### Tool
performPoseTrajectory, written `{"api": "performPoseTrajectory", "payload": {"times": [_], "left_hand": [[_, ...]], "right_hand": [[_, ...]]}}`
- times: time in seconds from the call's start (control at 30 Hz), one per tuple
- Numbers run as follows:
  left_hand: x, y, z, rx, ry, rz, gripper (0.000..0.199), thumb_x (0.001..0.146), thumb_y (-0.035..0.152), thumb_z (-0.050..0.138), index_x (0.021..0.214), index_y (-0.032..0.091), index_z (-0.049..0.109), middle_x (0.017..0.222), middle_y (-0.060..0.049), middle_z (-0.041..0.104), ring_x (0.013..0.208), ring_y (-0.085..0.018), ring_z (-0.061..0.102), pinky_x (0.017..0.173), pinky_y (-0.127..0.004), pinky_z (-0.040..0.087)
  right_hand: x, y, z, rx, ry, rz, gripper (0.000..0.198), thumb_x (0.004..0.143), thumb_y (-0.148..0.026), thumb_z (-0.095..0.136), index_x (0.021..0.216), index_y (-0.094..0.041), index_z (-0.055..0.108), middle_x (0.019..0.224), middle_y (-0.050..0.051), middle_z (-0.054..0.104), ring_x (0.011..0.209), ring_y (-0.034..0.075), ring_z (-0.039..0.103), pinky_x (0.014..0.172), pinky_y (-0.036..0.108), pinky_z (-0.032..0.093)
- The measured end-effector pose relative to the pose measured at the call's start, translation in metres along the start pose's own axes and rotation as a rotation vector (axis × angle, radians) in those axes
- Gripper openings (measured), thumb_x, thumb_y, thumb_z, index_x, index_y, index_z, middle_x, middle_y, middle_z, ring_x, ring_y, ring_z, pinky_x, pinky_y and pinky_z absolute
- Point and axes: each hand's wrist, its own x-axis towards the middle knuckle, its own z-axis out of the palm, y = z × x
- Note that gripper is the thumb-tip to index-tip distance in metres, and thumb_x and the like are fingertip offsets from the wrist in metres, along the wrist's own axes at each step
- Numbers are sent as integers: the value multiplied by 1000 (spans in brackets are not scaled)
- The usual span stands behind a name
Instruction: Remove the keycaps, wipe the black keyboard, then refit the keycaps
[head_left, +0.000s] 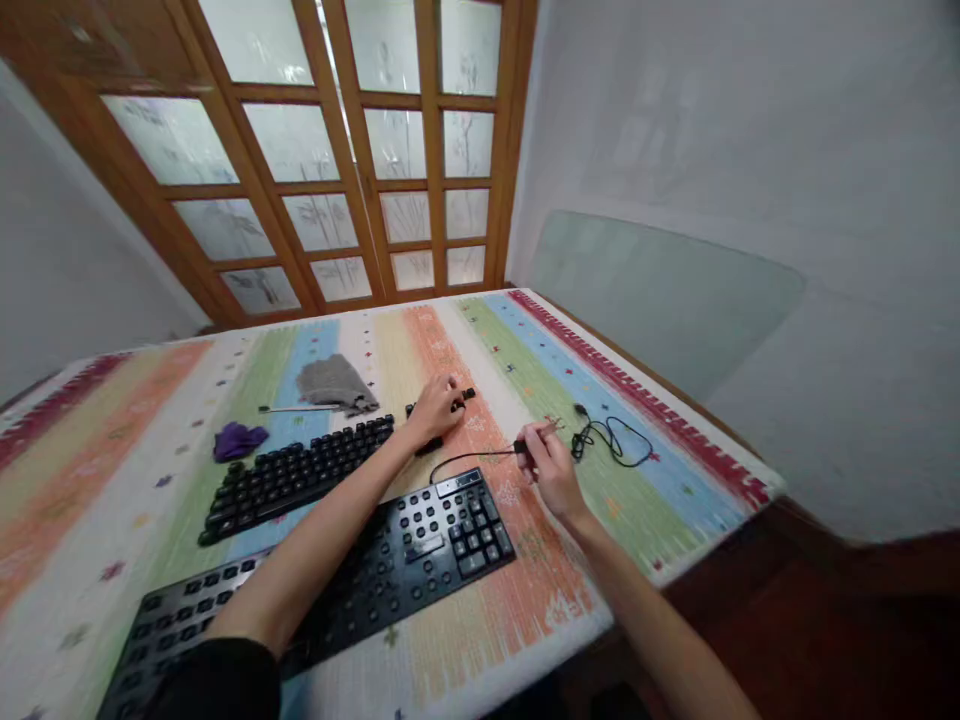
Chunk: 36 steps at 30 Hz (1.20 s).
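My left hand (439, 408) reaches over the loose keycaps, its fingers curled around a black keycap (457, 404). A further black keycap (470, 393) lies just beyond the fingertips. My right hand (553, 468) is closed on what looks like a keycap puller (520, 447), with a dark end at the left and thin wire prongs at the far right. Below my hands lies a black keyboard (390, 570), largely stripped of its keycaps, though the number pad keeps its caps. My left forearm hides part of it. Removed keycaps (315, 465) stand in rows behind the keyboard.
A grey cloth (337, 383) lies behind the keycaps, with a thin white-handled brush (300, 408) beside it. A purple cloth (238, 440) is at the left. The keyboard's cable (480, 454) passes by my right hand toward a coil (619, 440). A striped tablecloth (480, 340) covers the table.
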Motion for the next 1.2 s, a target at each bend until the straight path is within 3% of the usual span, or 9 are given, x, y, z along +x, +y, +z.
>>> {"api": "performPoseTrajectory", "payload": {"times": [0.5,1.2], "left_hand": [[2,-2,1,3,-10,10,15,78,15,61,88,17,73,102,-10,57,96,-25,52,88,-40,47],[5,-3,1,21,-14,30,12,76,14,62,82,17,73,100,-9,55,96,-25,51,88,-40,46]], "right_hand": [[0,4,-2,-6,-17,-21,43,90,-61,55,84,-19,51,56,-6,49,42,7,40,40,20,29],[0,5,-3,-13,-27,-14,42,89,-61,55,84,-19,52,57,-6,50,43,7,41,40,20,30]]}}
